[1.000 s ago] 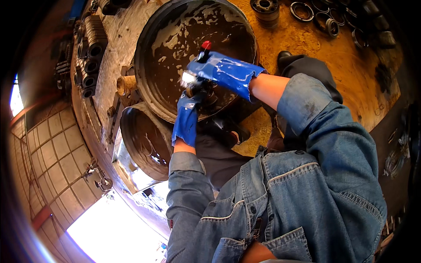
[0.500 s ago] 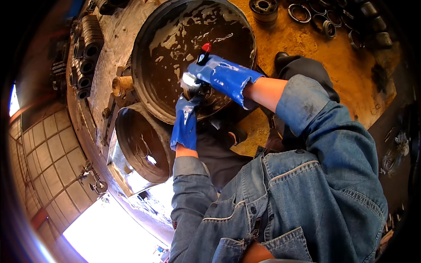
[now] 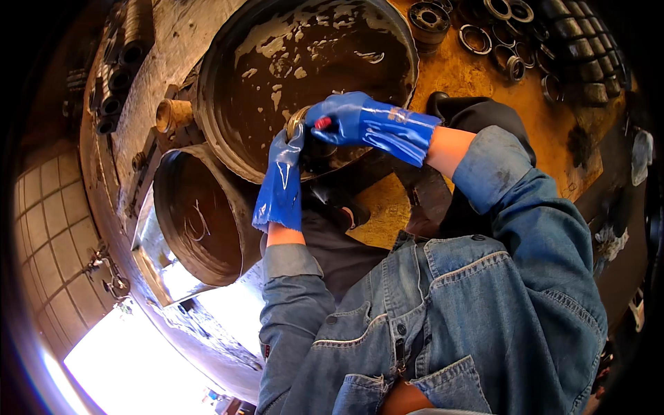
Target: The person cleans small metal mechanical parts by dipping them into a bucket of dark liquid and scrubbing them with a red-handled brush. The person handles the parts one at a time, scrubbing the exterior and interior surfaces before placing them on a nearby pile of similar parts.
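A wide round basin [image 3: 207,131] of dark, foamy liquid lies in front of me. Over its near part, my left hand [image 3: 283,153], in a blue rubber glove, is closed on a metal ring [image 3: 297,122], seen partly edge-on. My right hand [image 3: 339,119], gloved the same way, is closed round a brush [image 3: 323,122]. Only the red end of the brush's handle shows; its bristles are hidden behind the glove. Both hands are close together, the right one just right of the ring.
A smaller round metal tub [image 3: 238,238] with a wire in it stands near left. Several metal rings [image 3: 475,39] and a thick cylindrical part [image 3: 429,24] lie on the rusty surface at far right. Cylindrical parts [image 3: 111,105] line the left, beside a rusty stub of pipe [image 3: 173,115].
My right hand has turned, so the brush's red handle end has swung down toward me and its pale bristles are out of sight. The ring has come into view in my left hand.
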Demonstrator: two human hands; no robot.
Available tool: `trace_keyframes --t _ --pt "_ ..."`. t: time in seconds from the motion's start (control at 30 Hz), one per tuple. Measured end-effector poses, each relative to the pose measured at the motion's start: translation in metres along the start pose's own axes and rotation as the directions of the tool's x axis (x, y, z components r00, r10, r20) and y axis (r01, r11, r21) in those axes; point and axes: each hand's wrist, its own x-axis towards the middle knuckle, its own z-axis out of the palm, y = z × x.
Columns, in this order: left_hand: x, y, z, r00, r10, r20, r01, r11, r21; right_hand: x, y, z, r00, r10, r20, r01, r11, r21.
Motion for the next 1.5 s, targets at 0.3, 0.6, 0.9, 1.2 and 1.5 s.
trace_keyframes --t 0.3,0.6,0.9,1.2,1.5 --pt "-0.019 0.032 0.006 0.995 0.021 0.101 0.007 0.962 -0.272 -0.009 0.005 0.021 0.901 0.427 -0.073 -0.431 0.902 -0.035" --pt "-0.029 0.033 0.0 0.989 0.146 0.001 -0.143 0.974 -0.177 -0.002 0.012 -0.006 0.77 0.564 0.299 -0.634 0.619 0.464" --pt "-0.033 0.028 -0.002 0.993 0.108 -0.041 -0.114 0.97 -0.216 0.01 -0.009 0.004 0.779 0.601 0.178 -0.623 0.772 0.123" --pt "-0.031 0.022 -0.004 0.994 0.105 0.037 -0.09 0.95 -0.299 0.0 -0.01 0.005 0.96 -0.209 0.184 0.276 0.807 -0.522" --pt "-0.034 0.028 -0.008 0.996 0.064 0.059 -0.048 0.969 -0.242 0.003 -0.028 -0.026 0.603 0.74 0.297 -0.798 0.562 0.218"
